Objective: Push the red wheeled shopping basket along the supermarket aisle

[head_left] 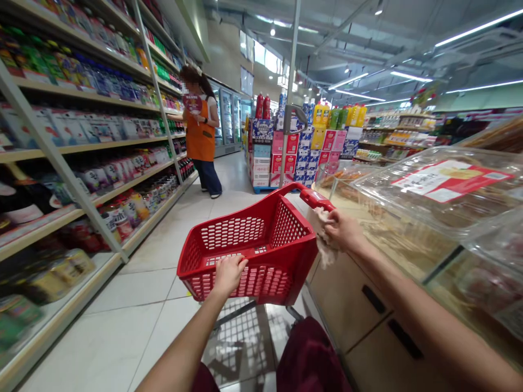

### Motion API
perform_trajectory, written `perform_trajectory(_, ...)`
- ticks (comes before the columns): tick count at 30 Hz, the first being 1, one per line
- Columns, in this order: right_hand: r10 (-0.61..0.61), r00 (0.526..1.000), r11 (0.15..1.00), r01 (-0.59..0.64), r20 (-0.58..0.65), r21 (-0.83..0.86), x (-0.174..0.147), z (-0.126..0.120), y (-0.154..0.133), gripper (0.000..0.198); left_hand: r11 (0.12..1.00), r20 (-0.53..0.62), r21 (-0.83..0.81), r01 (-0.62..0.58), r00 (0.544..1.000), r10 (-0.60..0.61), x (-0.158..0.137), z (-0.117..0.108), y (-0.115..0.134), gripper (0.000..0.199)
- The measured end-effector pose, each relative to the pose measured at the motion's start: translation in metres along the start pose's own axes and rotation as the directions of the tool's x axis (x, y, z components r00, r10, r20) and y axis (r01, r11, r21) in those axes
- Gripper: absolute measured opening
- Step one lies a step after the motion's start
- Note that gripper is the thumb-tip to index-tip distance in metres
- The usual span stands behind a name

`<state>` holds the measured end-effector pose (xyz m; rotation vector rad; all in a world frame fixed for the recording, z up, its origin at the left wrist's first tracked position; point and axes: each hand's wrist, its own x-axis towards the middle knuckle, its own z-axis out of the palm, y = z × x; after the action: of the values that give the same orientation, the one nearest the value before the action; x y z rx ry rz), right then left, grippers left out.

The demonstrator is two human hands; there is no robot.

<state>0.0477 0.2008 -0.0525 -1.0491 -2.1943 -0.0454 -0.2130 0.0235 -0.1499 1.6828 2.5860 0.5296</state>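
Note:
A red plastic shopping cart (pixel 281 280) with perforated basket walls stands before me, its handle (pixel 314 198) on the far right side. No goods show in the part of the basket I can see. My left hand (pixel 229 274) is closed over the basket's near rim. Beside the handle, my right hand (pixel 344 231) pinches a crumpled, pale cloth (pixel 326 249) that hangs down along the cart's right end. The cloth's upper edge meets the handle; whether it is pressed against it I cannot tell.
Shelves of drinks (pixel 102 142) line the left side. A person in an orange apron (pixel 200 142) stands ahead in the aisle. Stacked boxed drinks (pixel 296 149) surround a pole (pixel 291 71). At right, clear plastic food packs (pixel 445 179) top a wooden cabinet (pixel 351 305).

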Motion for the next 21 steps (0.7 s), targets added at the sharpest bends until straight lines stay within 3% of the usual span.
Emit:
perform_trajectory(2, -0.107, 0.992, 0.985, 0.098, -0.06, -0.143, -0.004, 0.012, 0.004, 0.013, 1.0, -0.001, -0.007, -0.003, 1.0, 0.003, 0.0, 0.001, 0.001, 0.035)
perform_trajectory(5, -0.295, 0.949, 0.937, 0.265, -0.111, -0.229, -0.02, 0.041, -0.004, 0.024, 1.0, 0.001, -0.015, -0.011, 1.0, 0.011, -0.001, 0.002, 0.003, 0.035)
perform_trajectory(7, -0.415, 0.91, 0.891, 0.4, -0.024, -0.215, -0.024, 0.046, 0.001, 0.034, 1.0, 0.005, -0.019, -0.011, 1.0, 0.011, -0.001, 0.002, 0.002, 0.034)
perform_trajectory(10, -0.568, 0.815, 0.815, 0.576, 0.114, -0.062, -0.009, 0.023, 0.033, 0.03, 1.0, 0.009, -0.023, 0.0, 1.0, 0.0, -0.001, 0.001, 0.0, 0.034)
perform_trajectory(12, -0.526, 0.849, 0.85, 0.527, 0.046, -0.013, 0.008, 0.003, 0.058, 0.025, 1.0, 0.007, -0.025, 0.007, 1.0, -0.007, -0.001, 0.001, -0.001, 0.034)
perform_trajectory(14, -0.37, 0.92, 0.929, 0.368, -0.126, -0.041, 0.02, -0.004, 0.07, 0.033, 1.0, 0.004, -0.025, 0.014, 1.0, -0.014, -0.001, 0.001, 0.0, 0.034)
perform_trajectory(15, -0.298, 0.932, 0.955, 0.292, -0.205, -0.056, 0.021, -0.001, 0.068, 0.036, 1.0, 0.003, -0.024, 0.017, 1.0, -0.017, -0.001, 0.002, 0.0, 0.034)
perform_trajectory(18, -0.201, 0.929, 0.98, 0.189, -0.309, -0.069, 0.003, 0.036, 0.026, 0.034, 1.0, 0.003, -0.018, 0.019, 1.0, -0.019, -0.001, 0.003, 0.003, 0.033)
perform_trajectory(21, -0.267, 0.927, 0.964, 0.259, -0.264, -0.066, -0.032, 0.084, -0.04, 0.024, 1.0, -0.002, -0.01, 0.021, 1.0, -0.021, -0.001, 0.003, 0.005, 0.034)
